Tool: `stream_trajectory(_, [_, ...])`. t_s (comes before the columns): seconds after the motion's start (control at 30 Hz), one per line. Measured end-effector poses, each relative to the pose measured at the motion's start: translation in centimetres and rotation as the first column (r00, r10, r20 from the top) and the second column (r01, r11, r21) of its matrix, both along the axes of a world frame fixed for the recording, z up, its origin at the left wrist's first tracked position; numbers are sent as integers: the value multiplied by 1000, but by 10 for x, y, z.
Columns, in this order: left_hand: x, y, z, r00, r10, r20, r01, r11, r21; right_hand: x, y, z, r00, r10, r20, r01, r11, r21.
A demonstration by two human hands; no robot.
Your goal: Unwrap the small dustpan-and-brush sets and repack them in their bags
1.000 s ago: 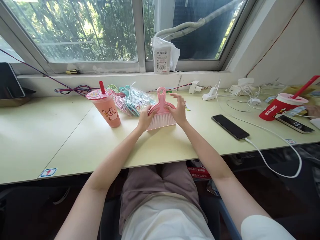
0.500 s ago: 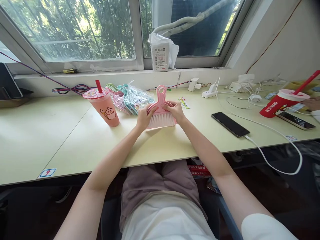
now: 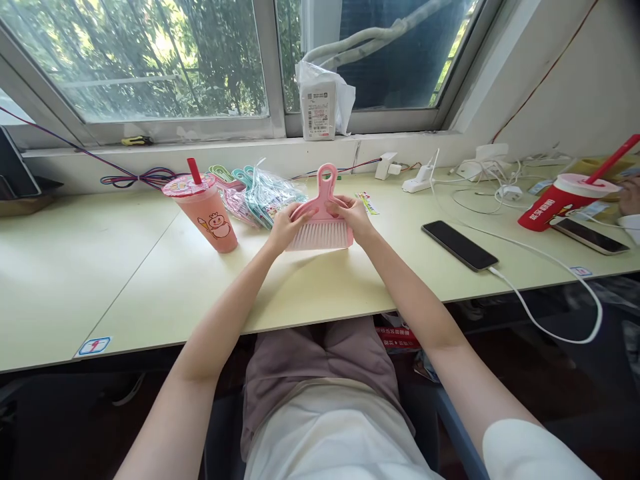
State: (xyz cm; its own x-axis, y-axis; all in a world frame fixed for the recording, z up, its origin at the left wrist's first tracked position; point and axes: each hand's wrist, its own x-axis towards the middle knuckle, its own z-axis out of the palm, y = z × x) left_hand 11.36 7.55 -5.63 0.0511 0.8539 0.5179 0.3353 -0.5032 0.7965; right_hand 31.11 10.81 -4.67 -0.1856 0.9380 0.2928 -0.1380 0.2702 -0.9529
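Note:
Both hands hold up a small pink hand brush (image 3: 325, 208) with white bristles pointing down and a looped handle on top. A pink edge at its lower right looks like a dustpan (image 3: 350, 238) behind the brush, mostly hidden. My left hand (image 3: 286, 225) is closed on the left side, thumb on the front. On the right side, my right hand (image 3: 354, 217) grips likewise, its thumb near the base of the handle. Behind my left hand lie plastic-wrapped packs (image 3: 265, 197) of pink, teal and green items with looped handles.
A pink cup with a straw (image 3: 213, 217) stands left of my hands. To the right are a black phone (image 3: 460, 245) on a white charging cable, a red cup (image 3: 563, 203) and another phone (image 3: 593, 237). Another person's hand (image 3: 631, 195) shows at the far right. A wrapped box (image 3: 319, 112) sits on the windowsill.
The brush and the pink piece behind it have risen slightly and tilted a little, the handle leaning right. Both hands keep their hold. The view has shifted slightly.

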Motion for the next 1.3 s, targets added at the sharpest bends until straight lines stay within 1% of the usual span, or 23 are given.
stream_trajectory(0.07, [-4, 7, -4, 995, -84, 59, 86, 995, -45, 10, 12, -3, 1000, -2, 22, 2, 1000, 21])
stream_trajectory(0.13, [-6, 13, -12, 988, -75, 133, 84, 994, -68, 24, 28, -8, 996, -14, 89, 9, 999, 49])
stream_trajectory(0.17, [-7, 15, -16, 984, -49, 172, 63, 995, -78, 32, 37, -12, 989, -49, 143, 40, 997, 61])
stream_trajectory(0.2, [-7, 16, -19, 977, -28, 212, 48, 995, -92, 40, 45, -17, 969, -119, 219, 106, 992, 70])
stream_trajectory(0.23, [-7, 17, -22, 967, -12, 256, 41, 993, -107, 48, 53, -23, 921, -223, 319, 209, 975, 79])
stream_trajectory(0.27, [-7, 18, -23, 954, 1, 299, 38, 992, -124, 55, 59, -29, 830, -339, 443, 331, 939, 99])
stream_trajectory(0.3, [-7, 18, -24, 940, 19, 341, 31, 989, -142, 61, 64, -37, 696, -430, 575, 438, 889, 135])
stream_trajectory(0.33, [-8, 18, -24, 924, 38, 380, 24, 987, -158, 66, 68, -44, 551, -469, 691, 501, 847, 176])
stream_trajectory(0.37, [-8, 18, -23, 907, 53, 417, 21, 985, -170, 70, 71, -51, 425, -459, 780, 523, 828, 202])
stream_trajectory(0.4, [-8, 18, -21, 888, 60, 455, 25, 984, -178, 72, 72, -58, 330, -426, 842, 521, 826, 214])
stream_trajectory(0.43, [-8, 18, -20, 869, 59, 492, 37, 982, -183, 73, 73, -62, 271, -393, 879, 505, 835, 218])
stream_trajectory(0.47, [-8, 18, -18, 849, 51, 526, 54, 981, -184, 74, 74, -66, 238, -373, 897, 487, 845, 222])
stream_trajectory(0.57, [-8, 19, -15, 806, 37, 590, 84, 981, -176, 74, 75, -67, 206, -399, 894, 471, 841, 266])
stream_trajectory(0.67, [-9, 22, -16, 794, 64, 605, 44, 986, -163, 76, 75, -64, 216, -418, 883, 509, 820, 263])
stream_trajectory(0.77, [-12, 25, -19, 794, 95, 601, -5, 989, -150, 81, 76, -61, 205, -446, 871, 573, 776, 262])
stream_trajectory(0.83, [-14, 27, -21, 794, 115, 597, -34, 989, -145, 84, 78, -59, 204, -447, 871, 624, 745, 236])
stream_trajectory(0.9, [-16, 29, -22, 790, 130, 599, -55, 988, -142, 87, 80, -57, 221, -416, 882, 661, 729, 178])
stream_trajectory(0.97, [-17, 29, -23, 789, 139, 598, -68, 988, -140, 90, 82, -55, 254, -370, 894, 663, 740, 118])
stream_trajectory(1.03, [-18, 29, -22, 796, 144, 588, -74, 987, -142, 92, 84, -55, 287, -349, 892, 646, 758, 89])
stream_trajectory(1.1, [-18, 28, -21, 803, 145, 578, -74, 987, -144, 92, 85, -56, 291, -370, 882, 645, 757, 104])
stream_trajectory(1.2, [-18, 26, -20, 811, 132, 570, -62, 988, -140, 92, 86, -59, 268, -405, 874, 655, 742, 143])
stream_trajectory(1.3, [-18, 26, -19, 815, 119, 567, -52, 990, -132, 93, 89, -64, 288, -423, 859, 645, 749, 152])
